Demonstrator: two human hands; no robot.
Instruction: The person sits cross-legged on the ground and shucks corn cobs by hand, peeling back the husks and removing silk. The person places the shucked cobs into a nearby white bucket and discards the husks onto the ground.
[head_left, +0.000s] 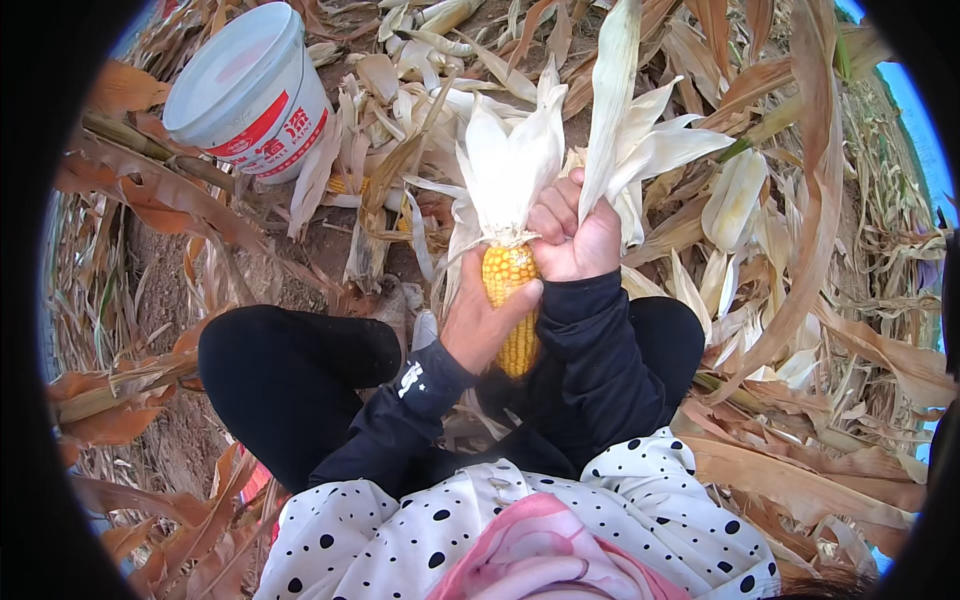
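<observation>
An ear of yellow corn lies between my hands in the head view, its bare kernels towards my body. Pale husk leaves are peeled back from its base and spread upward, away from me. My left hand wraps around the cob, with the thumb across the kernels. Beside the base, my right hand is closed in a fist around a bunch of dry husk. The far side of the cob is hidden.
A white plastic bucket with red print stands at the upper left. Near it, another yellow cob lies partly covered by husks. An ear in its husk lies at right. Dry corn leaves and stalks surround my bent knees.
</observation>
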